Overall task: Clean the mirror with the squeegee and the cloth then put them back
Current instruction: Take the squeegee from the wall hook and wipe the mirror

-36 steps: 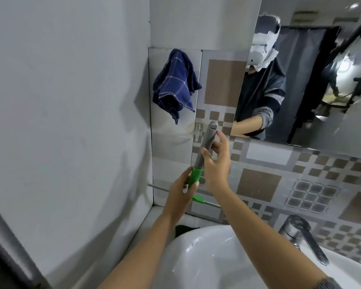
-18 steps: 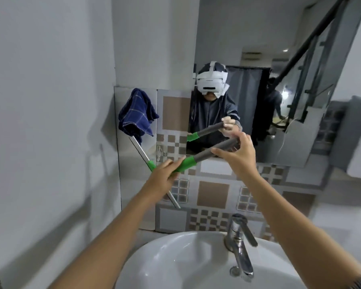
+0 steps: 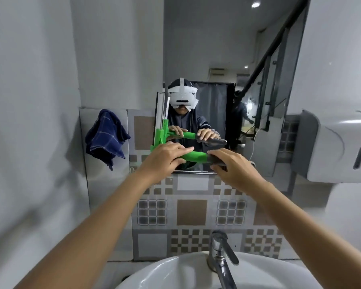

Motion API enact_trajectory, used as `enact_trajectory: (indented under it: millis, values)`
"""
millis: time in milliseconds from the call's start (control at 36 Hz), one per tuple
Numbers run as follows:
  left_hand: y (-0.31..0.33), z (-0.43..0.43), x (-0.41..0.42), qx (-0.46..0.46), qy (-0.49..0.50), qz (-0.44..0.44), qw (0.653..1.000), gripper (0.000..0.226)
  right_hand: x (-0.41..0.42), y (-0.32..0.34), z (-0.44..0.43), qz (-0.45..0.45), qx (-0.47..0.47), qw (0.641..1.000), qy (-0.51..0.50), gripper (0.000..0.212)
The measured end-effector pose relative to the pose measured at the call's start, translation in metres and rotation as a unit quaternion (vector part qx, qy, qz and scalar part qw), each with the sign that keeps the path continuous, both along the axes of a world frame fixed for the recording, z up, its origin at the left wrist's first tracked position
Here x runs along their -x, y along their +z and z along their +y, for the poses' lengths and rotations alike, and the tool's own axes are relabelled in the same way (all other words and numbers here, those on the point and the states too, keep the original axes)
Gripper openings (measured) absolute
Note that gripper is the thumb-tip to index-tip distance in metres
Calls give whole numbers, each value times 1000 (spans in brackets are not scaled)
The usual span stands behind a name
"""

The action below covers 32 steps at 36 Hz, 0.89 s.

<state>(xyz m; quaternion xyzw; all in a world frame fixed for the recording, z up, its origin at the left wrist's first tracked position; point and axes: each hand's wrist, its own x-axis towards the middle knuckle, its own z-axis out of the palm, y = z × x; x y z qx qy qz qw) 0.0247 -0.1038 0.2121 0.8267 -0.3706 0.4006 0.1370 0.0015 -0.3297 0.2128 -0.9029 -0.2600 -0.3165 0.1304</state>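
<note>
I hold a green squeegee (image 3: 195,156) with a dark grey grip level in front of the mirror (image 3: 221,59). Its blade stands upright against the mirror's left edge. My left hand (image 3: 165,156) grasps the green neck near the head. My right hand (image 3: 232,163) wraps the grey grip end. The mirror reflects both hands and the tool. A dark blue checked cloth (image 3: 105,137) hangs on the tiled wall, left of the mirror and apart from my hands.
A white basin (image 3: 175,272) with a chrome tap (image 3: 220,253) sits below my arms. A grey wall dispenser (image 3: 338,146) juts out at the right. A plain white wall closes in on the left.
The squeegee has swung from slanted to level, and its blade has come up against the mirror's left edge. Both hands stayed on it. The view has tilted upward.
</note>
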Motion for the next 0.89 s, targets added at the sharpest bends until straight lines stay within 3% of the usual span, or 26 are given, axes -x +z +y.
enact_trajectory:
  millis: [111,278,472,583,694,889]
  values:
    - [24,-15,-4,-14,-21,-47,999,43,-4,7,1,-73,-10,997,-38,46]
    - [62,-36,-3,-1,0,-108,994,39,-13,39,-13,-185,-46,981,-41,40]
    - [116,-50,-24,89,102,-115,984,63,-29,124,-31,-244,3,969,-38,37]
    - [144,-49,-36,202,70,-152,965,62,-39,177,-37,-254,8,966,-36,38]
    - [147,-35,-53,327,54,-87,939,55,-49,223,-40,-253,20,966,-42,38]
    - [121,-30,-75,285,94,-41,953,56,-70,281,-30,-267,8,963,-41,35]
